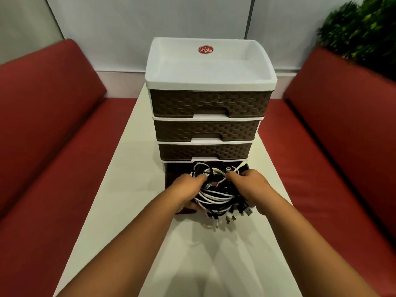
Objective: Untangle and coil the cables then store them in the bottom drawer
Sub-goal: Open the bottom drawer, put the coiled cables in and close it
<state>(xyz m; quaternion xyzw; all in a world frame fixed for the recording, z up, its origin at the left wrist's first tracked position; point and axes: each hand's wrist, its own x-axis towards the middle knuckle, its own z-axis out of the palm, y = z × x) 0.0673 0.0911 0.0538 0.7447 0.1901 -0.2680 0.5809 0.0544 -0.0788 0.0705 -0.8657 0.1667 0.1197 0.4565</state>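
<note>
Nearest the camera, two bare forearms reach forward over the pale white bench [132, 243]. Both hands are curled into one bundle of black and white coiled cables [216, 195]: the left hand [186, 190] grips its left side, and the right hand [251, 186] grips the right side, pinching a white strand. How many cables make up the bundle cannot be counted. Several plug ends hang over the near edge of the open dark brown bottom drawer [171, 175], in which the bundle sits. Above it, three brown woven-pattern drawers [205, 130] are closed in the white plastic drawer unit [211, 65], whose top tray carries one red oval label reading "Uniplus" [206, 49]. Two red upholstered seats [51, 129] flank the bench, left and right. Farthest back, one green leafy plant [364, 26] stands at the right before a grey wall.
</note>
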